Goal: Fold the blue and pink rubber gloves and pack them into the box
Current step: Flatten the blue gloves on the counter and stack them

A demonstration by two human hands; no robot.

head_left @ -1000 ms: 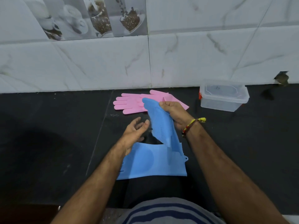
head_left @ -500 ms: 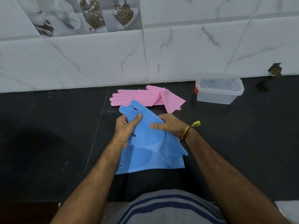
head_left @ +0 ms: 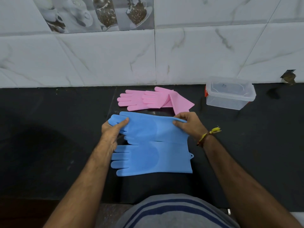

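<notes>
- Table (head_left: pixel 49 129): dark, near-black surface running across the view, backed by a wall of pale marbled tiles (head_left: pixel 98 60); one tile strip at the top carries a printed picture of cups and dishes.
- Upper blue glove (head_left: pixel 153 127): stretched out flat between both hands, finger end to the left, cuff end to the right; its near edge meets or slightly overlaps the far edge of the second blue glove.
- Lower blue glove (head_left: pixel 153 159): lies flat on the table just nearer the person, fingers pointing left, cuff to the right with a small hanging tab at the cuff corner.
- Left hand (head_left: pixel 111 130): fingers closed in a pinch on the finger end of the upper blue glove, thumb on top.
- Right hand (head_left: pixel 189 124): fingers closed on the cuff end of the same glove, thumb pressed on its top face; a red-and-yellow thread band (head_left: pixel 208 134) is on the wrist.
- Pink gloves (head_left: pixel 148 100): two, overlapping, on the table just beyond the blue pair, fingers pointing left; the cuff part at the right is folded over and angled.
- Box (head_left: pixel 230 92): clear plastic, lidded, with a red catch on its left side; stands to the right of the pink gloves, close to the wall, apart from all gloves.
- Person: striped grey and dark blue garment (head_left: pixel 172 213) at the bottom edge.
</notes>
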